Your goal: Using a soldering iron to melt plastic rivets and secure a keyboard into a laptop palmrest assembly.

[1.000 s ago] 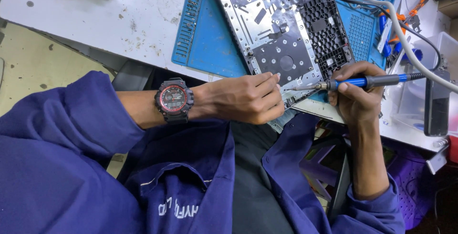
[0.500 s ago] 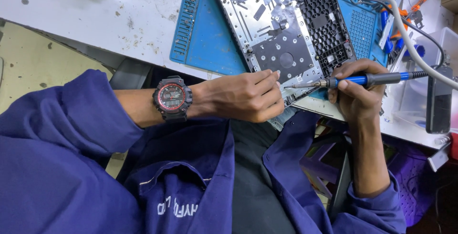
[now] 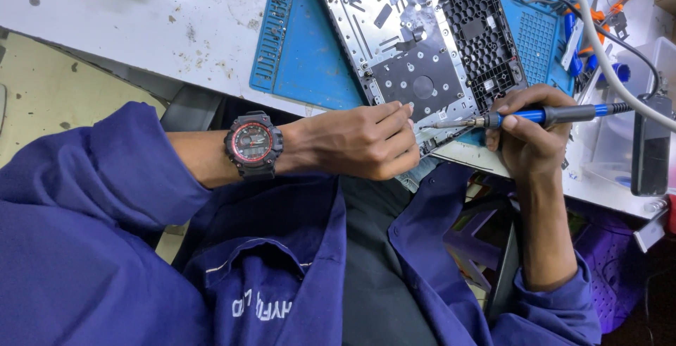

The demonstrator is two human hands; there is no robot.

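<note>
A silver and black laptop chassis (image 3: 422, 43), stripped of parts, lies on a blue work mat (image 3: 310, 57). My right hand (image 3: 528, 131) grips a soldering iron with a blue handle (image 3: 542, 115). Its tip points left at the near edge of the chassis. My left hand (image 3: 362, 141), with a black and red watch (image 3: 252, 144) on the wrist, rests its fingers on that same near edge, close to the iron's tip.
The white bench (image 3: 141, 29) is stained and runs along the top. A thick grey cable (image 3: 598, 43) and a black cord lead off to the right. A black device (image 3: 651, 156) and a clear plastic box (image 3: 620, 141) stand at the right edge.
Both hands stay at the near edge of the chassis. The view has shifted slightly; the iron's tip sits a little closer to my left fingers.
</note>
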